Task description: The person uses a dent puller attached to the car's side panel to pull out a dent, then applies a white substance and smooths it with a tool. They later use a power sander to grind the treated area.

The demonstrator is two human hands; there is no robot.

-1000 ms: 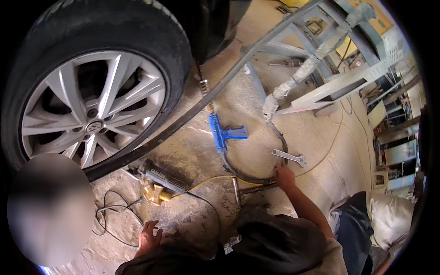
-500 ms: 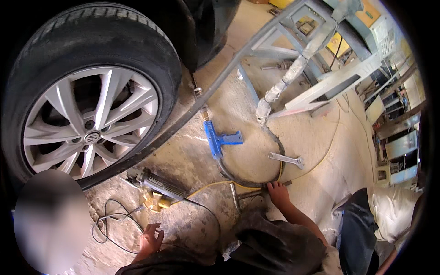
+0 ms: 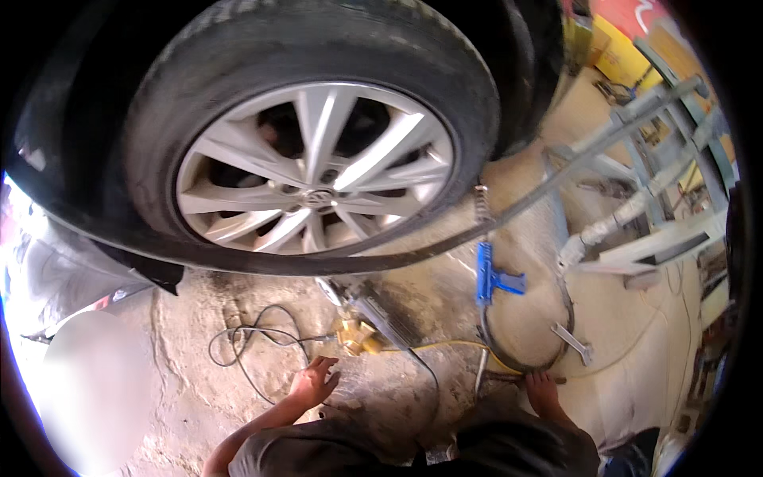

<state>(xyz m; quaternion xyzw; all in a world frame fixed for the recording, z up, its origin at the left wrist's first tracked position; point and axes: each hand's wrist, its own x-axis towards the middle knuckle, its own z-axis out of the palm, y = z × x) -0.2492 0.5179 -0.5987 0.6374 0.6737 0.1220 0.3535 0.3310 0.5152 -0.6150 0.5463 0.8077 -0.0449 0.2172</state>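
A car wheel [image 3: 322,131] stands over a black power tool [image 3: 388,318] and a blue air gun [image 3: 486,274]. The left hand [image 3: 314,383], fingers parted, is near a yellow connector [image 3: 354,337]; the right hand [image 3: 543,391] is at a dark bar [image 3: 561,381] on the floor, its grip impossible to tell, near a slim wrench [image 3: 573,344].

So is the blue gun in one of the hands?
No, the blue gun lies on the floor, apart from both the left hand and the right hand.
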